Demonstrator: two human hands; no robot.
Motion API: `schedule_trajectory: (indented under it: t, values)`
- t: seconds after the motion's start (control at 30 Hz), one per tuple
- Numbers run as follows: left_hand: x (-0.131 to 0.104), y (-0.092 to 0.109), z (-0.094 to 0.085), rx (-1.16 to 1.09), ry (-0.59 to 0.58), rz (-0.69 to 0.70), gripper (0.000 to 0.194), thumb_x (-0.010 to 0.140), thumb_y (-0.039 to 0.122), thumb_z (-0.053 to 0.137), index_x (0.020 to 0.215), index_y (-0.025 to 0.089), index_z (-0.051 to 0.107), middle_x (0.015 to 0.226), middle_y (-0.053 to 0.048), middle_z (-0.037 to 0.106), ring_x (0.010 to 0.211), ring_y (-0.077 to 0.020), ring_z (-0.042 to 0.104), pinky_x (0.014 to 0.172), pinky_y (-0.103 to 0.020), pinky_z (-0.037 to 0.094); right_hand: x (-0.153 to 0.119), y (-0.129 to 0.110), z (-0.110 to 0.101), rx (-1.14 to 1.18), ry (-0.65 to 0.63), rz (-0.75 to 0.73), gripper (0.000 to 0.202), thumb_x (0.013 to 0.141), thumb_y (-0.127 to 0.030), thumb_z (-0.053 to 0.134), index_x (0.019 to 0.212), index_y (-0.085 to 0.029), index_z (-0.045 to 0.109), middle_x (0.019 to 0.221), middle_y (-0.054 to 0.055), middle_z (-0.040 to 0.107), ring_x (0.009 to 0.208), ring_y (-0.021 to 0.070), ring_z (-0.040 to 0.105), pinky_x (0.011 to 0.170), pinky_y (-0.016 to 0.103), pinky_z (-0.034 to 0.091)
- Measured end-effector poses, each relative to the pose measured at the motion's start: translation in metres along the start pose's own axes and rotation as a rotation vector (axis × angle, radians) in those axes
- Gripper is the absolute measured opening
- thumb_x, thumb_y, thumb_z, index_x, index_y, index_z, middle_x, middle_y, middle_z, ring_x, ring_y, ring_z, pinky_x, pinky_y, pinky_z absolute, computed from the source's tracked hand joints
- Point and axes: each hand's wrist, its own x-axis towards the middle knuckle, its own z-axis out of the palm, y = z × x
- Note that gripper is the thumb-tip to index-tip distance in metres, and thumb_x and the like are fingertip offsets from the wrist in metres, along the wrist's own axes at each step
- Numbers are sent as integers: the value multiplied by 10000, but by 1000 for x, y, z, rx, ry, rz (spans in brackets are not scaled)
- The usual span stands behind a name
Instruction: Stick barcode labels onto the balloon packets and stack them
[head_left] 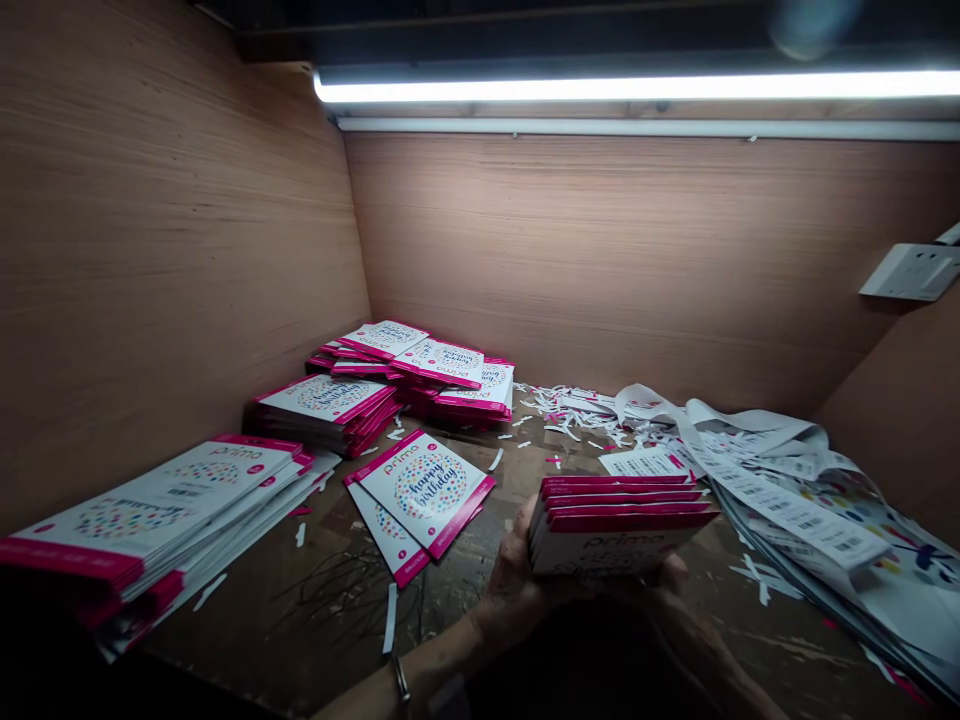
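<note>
Worktop (262, 600): brown and worn, hemmed in by a left wall (172, 250) and a back wall (600, 260), under a lit tube (637, 88).
Near stack (187, 490): pink-edged packets beside the left wall, faces up, edges staggered; gathered, it seems, but not squared.
Barcode strips (802, 510): long ribbons looped in a tangle on the right, partly over a sheet with coloured dots (911, 540); whether they are waiting or left over, I cannot tell.
Rear pile (446, 362): packets heaped and overlapping in the back left corner; apparently put together too, rather untidily.
Middle stack (330, 398): between near stack and rear pile, fairly neat; this portion looks done.
Bundle (622, 530): several packets held at the front, tilted, pink top edges stepped one behind another; judged to be the portion under way, not yet set down.
Grip: left hand (514, 575) clasps the bundle's left side, right hand (671, 585) its lower right; both are closed on it, the right partly in shadow.
Loose pair (420, 495): two packets overlapping flat, apart from the stacks; likely left to gather.
Scraps (577, 412): white and pink slivers, thickest towards the back wall, not swept up.
</note>
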Motion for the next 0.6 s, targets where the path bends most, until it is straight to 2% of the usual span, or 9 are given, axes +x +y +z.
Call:
schedule_trajectory:
  t: [0.1,0.27,0.43,0.6]
  values:
    - [3,0,-5,153,-88,101,670,533,295,799,1154,212,562,1126,-63,606,1022,-275,534,894,-336,420,2,2,-1,-43,77,-23,303,526,-253,747,790,-153,635,767,50,668,731,249,585,621,333,499]
    - [13,7,-9,208,-200,245,602,593,338,768,1149,225,567,1127,-61,605,1030,-255,545,916,-345,419,4,0,0,-23,132,-28,321,491,-246,761,773,-160,634,774,49,672,735,254,589,617,320,499]
    - [26,12,-15,334,-277,377,700,543,359,793,1187,240,546,1266,-79,509,1174,-297,432,1017,-431,311,1,-13,5,25,131,31,310,479,-268,762,739,-175,620,709,29,676,687,245,599,588,309,502]
    - [29,10,-15,313,-289,340,737,555,370,783,1225,250,499,1228,-63,533,1137,-269,468,1026,-431,314,1,-12,4,-44,146,48,311,486,-297,757,740,-176,625,713,31,680,702,252,600,604,316,504]
